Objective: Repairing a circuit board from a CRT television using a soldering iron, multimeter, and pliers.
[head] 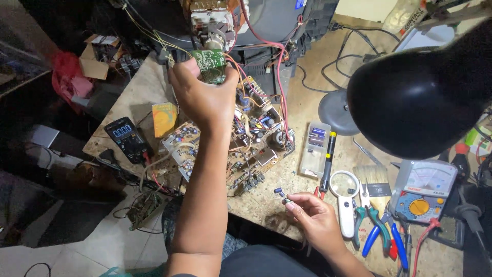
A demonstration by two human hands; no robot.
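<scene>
Keep left hand [205, 97] clamped steady on small green circuit board [211, 64], right hand [312, 218] pinching small dark component [280, 192] lightly, clear of chassis board [246, 149].

Two bare hands: left hand [205, 97], right hand [315, 218]. One small green circuit board [211, 65], pinched in the left hand. One large populated main circuit board [246, 149], beneath the left forearm. Two meters: one black digital multimeter [126, 137] left of it, one blue-grey analogue multimeter [425, 190] right of the right hand. One white-framed magnifying glass [344, 192], one bristle brush [373, 179], one black dome desk lamp [420, 102].
</scene>
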